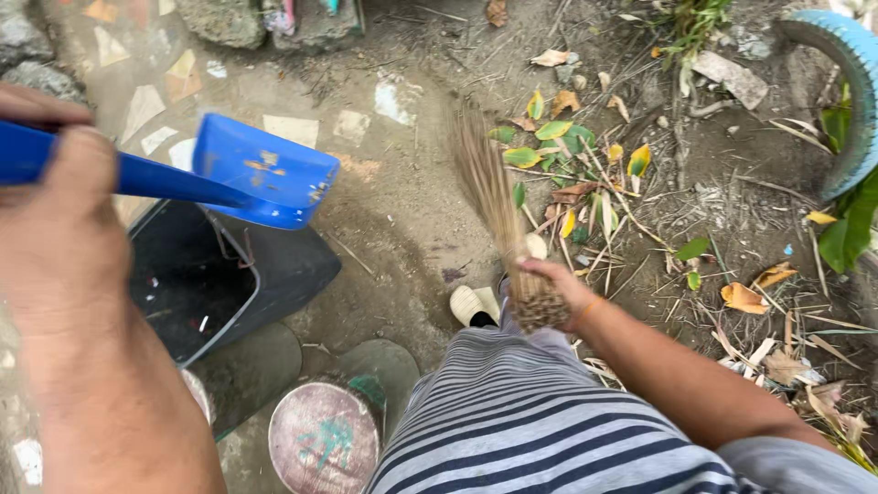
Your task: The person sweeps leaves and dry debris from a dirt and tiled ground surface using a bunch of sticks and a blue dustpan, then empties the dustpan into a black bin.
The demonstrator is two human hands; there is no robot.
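Observation:
My left hand (57, 210) grips the handle of a blue dustpan (261, 172), holding it tilted over a black bin (215, 274) at the left. My right hand (556, 291) is closed around the bound top of a stick broom (489, 197), whose bristles point away from me toward a heap of yellow and green leaves (567, 151) on the dirt. My striped trouser leg (530, 421) and a pale shoe (474, 304) show below the broom.
A blue-painted tyre (846, 82) lies at the right edge with green leaves beside it. Dry leaves and twigs (777, 352) litter the ground on the right. Round painted stepping stones (325, 439) sit near my feet. Stones (229, 18) line the top.

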